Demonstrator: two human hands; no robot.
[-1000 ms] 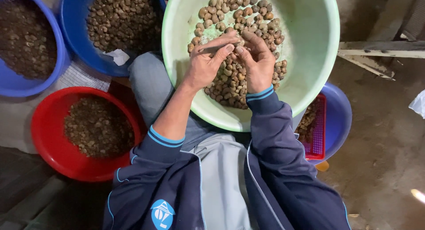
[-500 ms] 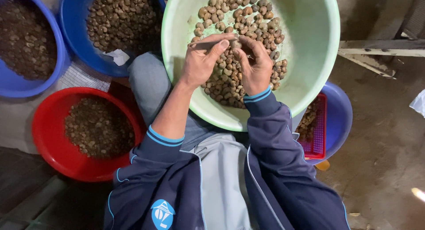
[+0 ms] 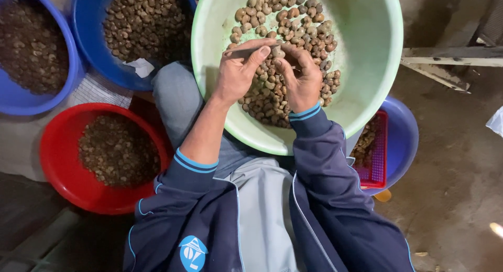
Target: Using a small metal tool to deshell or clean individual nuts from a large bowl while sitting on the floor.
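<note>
A light green basin (image 3: 377,78) rests on my lap, holding a heap of brown nuts (image 3: 293,26). Both hands work over the heap. My left hand (image 3: 237,75) grips a thin metal blade (image 3: 242,48) between thumb and forefinger, its tip pointing left. My right hand (image 3: 303,78) pinches a single nut (image 3: 277,52) at its fingertips, right against the left thumb. Dark blue sleeves with light blue stripes cover my arms; the left one is pushed up above the forearm.
Two blue basins of nuts stand at the upper left, one (image 3: 86,26) beside the other (image 3: 70,81). A red basin (image 3: 55,162) of darker bits sits at the lower left. A blue basin (image 3: 406,141) with a red basket (image 3: 376,164) lies at the right, on a dirt floor with wooden slats (image 3: 450,56).
Both hands have shifted slightly up and left over the heap, and the right fingers have turned the nut. The basins have not moved.
</note>
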